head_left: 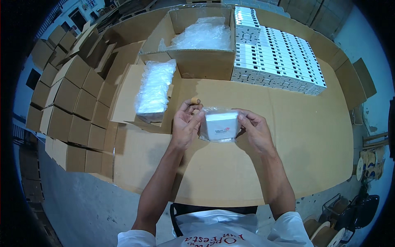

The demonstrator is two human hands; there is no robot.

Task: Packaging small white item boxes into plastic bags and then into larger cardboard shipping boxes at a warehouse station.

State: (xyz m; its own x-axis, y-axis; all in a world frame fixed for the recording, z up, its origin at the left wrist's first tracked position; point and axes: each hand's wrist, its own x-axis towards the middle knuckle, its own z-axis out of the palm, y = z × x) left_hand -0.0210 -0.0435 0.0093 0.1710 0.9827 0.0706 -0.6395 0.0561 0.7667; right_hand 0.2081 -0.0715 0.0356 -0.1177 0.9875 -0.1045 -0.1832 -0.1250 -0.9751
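1. Two hands, one item between them: a flat white box in a clear bag (222, 126), above the near middle of the cardboard-covered table (312, 140).
2. The left hand (185, 123) is part-closed, thumb and fingers at the bag's left edge; one finger wears a single tan wrap (195, 100).
3. The right hand (257, 131) is also part-closed, thumb and forefinger pinching the bag's right edge near its upper corner.
4. Both forearms reach up from the lower edge, slanting inward, with the palms turned partly toward each other.
5. Beyond the left hand stands one small open carton (127, 94) with one row of plastic-wrapped packs (156, 86), too blended to count.
6. Behind it, one larger open carton (207, 64) holds a heap of clear plastic (201, 36), pieces uncountable.
7. To its right sits one block of white units (279, 61), packed too tightly to count, with a smaller stack on top.
8. At far left, more than ten brown cartons (63, 96) are piled.
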